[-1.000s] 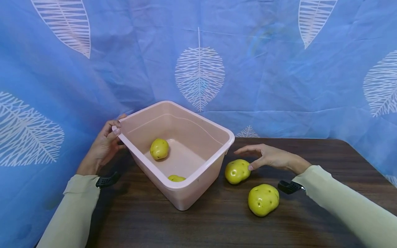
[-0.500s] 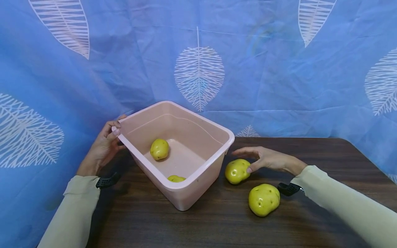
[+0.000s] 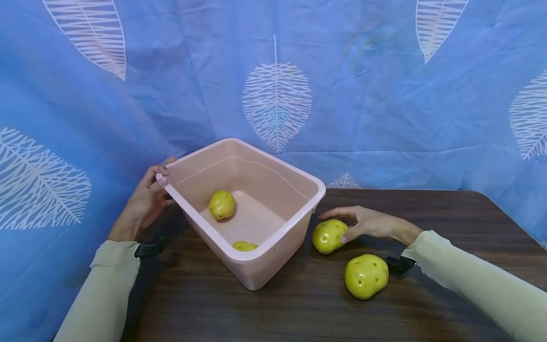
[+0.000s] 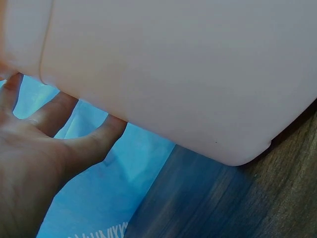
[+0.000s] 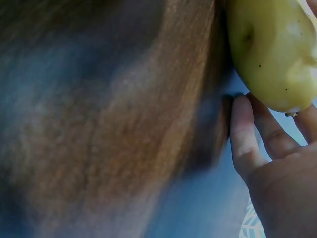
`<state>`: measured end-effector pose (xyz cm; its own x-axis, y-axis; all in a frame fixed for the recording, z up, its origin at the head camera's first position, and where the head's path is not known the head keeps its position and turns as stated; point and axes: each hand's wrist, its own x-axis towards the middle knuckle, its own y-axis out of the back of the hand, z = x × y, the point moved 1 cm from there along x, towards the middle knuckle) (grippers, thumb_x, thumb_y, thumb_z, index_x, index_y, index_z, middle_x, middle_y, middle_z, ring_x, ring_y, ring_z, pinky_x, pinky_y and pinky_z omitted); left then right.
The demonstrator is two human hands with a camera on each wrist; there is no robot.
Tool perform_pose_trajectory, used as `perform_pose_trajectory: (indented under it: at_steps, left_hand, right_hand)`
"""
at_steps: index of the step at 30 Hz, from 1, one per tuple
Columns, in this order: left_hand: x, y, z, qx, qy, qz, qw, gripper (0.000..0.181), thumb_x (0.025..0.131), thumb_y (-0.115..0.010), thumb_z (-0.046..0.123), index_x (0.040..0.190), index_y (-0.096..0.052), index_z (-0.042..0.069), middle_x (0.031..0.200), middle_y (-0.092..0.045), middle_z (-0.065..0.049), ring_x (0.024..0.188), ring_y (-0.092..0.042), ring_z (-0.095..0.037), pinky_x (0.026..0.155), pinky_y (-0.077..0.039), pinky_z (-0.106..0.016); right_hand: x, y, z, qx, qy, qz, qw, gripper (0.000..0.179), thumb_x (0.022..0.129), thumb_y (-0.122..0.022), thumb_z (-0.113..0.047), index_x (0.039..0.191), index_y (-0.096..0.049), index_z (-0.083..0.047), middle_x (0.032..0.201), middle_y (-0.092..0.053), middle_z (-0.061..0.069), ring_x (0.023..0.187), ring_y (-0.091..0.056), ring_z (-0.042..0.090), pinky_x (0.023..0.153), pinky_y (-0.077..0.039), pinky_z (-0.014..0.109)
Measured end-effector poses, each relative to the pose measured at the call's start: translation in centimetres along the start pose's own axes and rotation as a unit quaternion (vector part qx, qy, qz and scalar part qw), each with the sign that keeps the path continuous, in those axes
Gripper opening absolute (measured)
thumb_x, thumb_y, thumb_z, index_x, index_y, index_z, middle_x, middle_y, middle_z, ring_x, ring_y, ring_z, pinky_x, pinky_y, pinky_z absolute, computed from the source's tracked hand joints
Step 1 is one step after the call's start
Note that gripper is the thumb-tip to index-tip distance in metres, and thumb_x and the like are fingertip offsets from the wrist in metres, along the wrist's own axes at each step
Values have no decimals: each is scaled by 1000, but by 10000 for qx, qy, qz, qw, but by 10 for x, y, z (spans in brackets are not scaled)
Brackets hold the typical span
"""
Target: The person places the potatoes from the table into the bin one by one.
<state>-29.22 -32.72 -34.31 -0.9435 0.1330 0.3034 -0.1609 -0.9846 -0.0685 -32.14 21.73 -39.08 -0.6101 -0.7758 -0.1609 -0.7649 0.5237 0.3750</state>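
My left hand [image 3: 147, 199] grips the far left corner of a pink plastic tub [image 3: 273, 161], thumb over the rim. In the left wrist view its fingers [image 4: 101, 139] reach against the tub's outer wall [image 4: 188, 89]. Inside the tub lie two yellow potatoes; one [image 3: 221, 205] shows whole, the other [image 3: 245, 246] is partly hidden by the near wall. My right hand [image 3: 369, 222] holds a potato [image 3: 329, 236] on the table just right of the tub, thumb on its near side, fingers beyond it. The right wrist view shows that potato [image 5: 272, 54] among the fingers.
Another yellow potato [image 3: 366, 276] lies nearer the front, below the right wrist's black strap [image 3: 400, 264]. The dark wooden table [image 3: 299, 311] runs back to a blue leaf-patterned cloth [image 3: 363, 109], close behind and left of the tub.
My right hand has come slightly lower and to the left, its fingers and thumb closing in around the potato beside the tub. My left hand and the tub have stayed put.
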Motion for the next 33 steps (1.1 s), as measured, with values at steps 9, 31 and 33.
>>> perform_pose_trajectory:
  at_steps: [9,31,33]
  left_hand:
    - [-1,-1,-1,28,13,111,9999,17,107,-53,14,110,-54,30,175,-17,-2,129,-50,-21,85,-56,-36]
    - [0,0,-2,-73,-117,-26,9999,18,107,-51,13,111,-55,30,175,-16,-3,130,-50,-22,85,-57,-36]
    - [0,0,-2,-43,-102,6,9999,17,108,-52,13,111,-55,30,174,-17,-2,129,-49,-22,85,-56,-36]
  right_hand:
    - [2,-7,0,285,71,-88,9995,70,95,-74,-7,156,-41,1,157,-47,27,125,-62,16,101,-53,32]
    - [-1,-5,-2,-521,-89,206,9984,68,93,-77,-16,153,-48,-5,151,-53,23,123,-61,28,98,-53,34]
    - [-2,-5,-4,-569,-85,261,9980,67,93,-77,-17,152,-50,-6,150,-54,23,121,-61,29,97,-54,35]
